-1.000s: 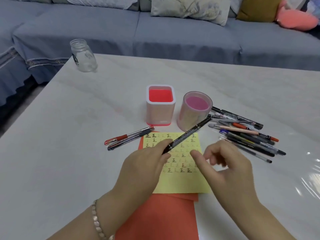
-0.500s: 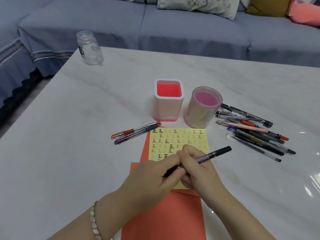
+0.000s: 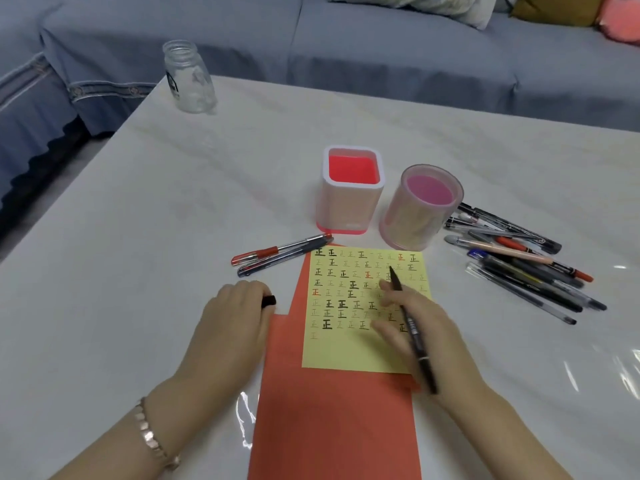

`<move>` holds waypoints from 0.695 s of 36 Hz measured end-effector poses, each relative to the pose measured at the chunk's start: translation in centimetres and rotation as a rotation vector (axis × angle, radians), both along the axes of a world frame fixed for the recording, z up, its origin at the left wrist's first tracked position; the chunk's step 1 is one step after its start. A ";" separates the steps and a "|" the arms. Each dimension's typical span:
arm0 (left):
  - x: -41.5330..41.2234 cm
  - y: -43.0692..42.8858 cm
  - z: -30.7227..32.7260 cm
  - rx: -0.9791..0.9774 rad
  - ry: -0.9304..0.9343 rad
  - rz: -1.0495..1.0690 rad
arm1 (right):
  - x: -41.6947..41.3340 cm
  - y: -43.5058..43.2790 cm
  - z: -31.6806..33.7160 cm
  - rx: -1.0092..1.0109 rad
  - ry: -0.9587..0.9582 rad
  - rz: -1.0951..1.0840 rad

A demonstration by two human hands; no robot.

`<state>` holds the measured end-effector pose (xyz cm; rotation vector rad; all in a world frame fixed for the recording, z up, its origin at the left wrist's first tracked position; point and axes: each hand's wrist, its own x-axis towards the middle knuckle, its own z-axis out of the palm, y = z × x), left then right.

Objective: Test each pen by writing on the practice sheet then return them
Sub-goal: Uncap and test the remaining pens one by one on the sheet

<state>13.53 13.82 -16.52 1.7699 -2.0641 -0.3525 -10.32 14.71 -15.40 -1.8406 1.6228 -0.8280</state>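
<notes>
Head view: table (image 3: 138, 237) serves as the work surface, and one sofa (image 3: 381, 46) is seen behind it. One red paper (image 3: 332, 427) is laid under one yellow sheet (image 3: 346, 351), judged as backing so that ink is kept off the table. The sheet is set square to the person, just in front of the holders. Its upper rows are filled with black and red test marks, and its bottom strip is blank.

One pen pile (image 3: 526, 271) is laid to the right of the round holder. It holds roughly ten pens, which overlap too much for an exact count, and they are judged to be waiting for test.

Two holders are counted, a square holder (image 3: 346, 213) and a round holder (image 3: 412, 223). Both are upright with nothing seen inside, so no pen is judged returned yet. One jar (image 3: 188, 81) is stood well apart near the far left edge, unused.

Right hand (image 3: 426, 327) is clenched round the marker (image 3: 420, 351) in a writing grip. Left hand (image 3: 232, 327) is curled round the cap (image 3: 268, 301) and rested on the table just beside the red paper.

One pen pair (image 3: 280, 254) is laid side by side to the left of the sheet, judged set apart as already tested.

One marker is counted, with its tip pointed at the upper right rows. Contact with the sheet cannot be told. One cap is counted, its black end sticking out of the fingers, judged held ready for recapping.
</notes>
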 end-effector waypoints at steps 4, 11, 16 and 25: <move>0.3 -0.2 -2.3 -0.151 -0.127 0.034 | 0.6 0.3 -2.2 0.019 0.253 0.129; -1.5 0.7 -1.8 -0.225 0.059 -0.080 | -0.9 1.1 -3.0 0.046 0.318 0.189; -2.8 1.4 -1.9 -0.117 0.076 -0.338 | -1.7 1.2 -3.3 0.027 0.270 0.211; -3.5 1.0 -3.5 0.032 -0.066 -0.396 | 0.0 2.0 -1.4 -0.048 -0.286 -0.101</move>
